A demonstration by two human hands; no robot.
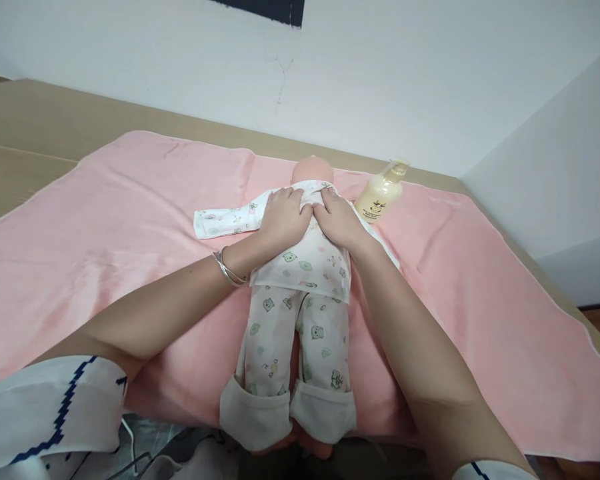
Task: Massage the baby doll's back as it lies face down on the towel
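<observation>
A baby doll (313,171) lies face down on a pink blanket, its feet toward me. It wears a white printed top (305,267) and matching trousers (273,333) with wide turned-up cuffs. Flat on the left side of the doll's upper back rests my left hand (284,217), with a silver bracelet on the wrist. My right hand (339,219) lies flat on the right side of the back, the two thumbs meeting near the middle. Neither hand grips anything. One sleeve (225,222) stretches out to the left; the other is partly hidden by my right arm.
A cream-yellow pump bottle (381,193) lies tilted on the pink blanket (130,200), right of the doll's head. The blanket covers a wooden table (30,110) set against a white wall. The doll's feet reach the table's near edge.
</observation>
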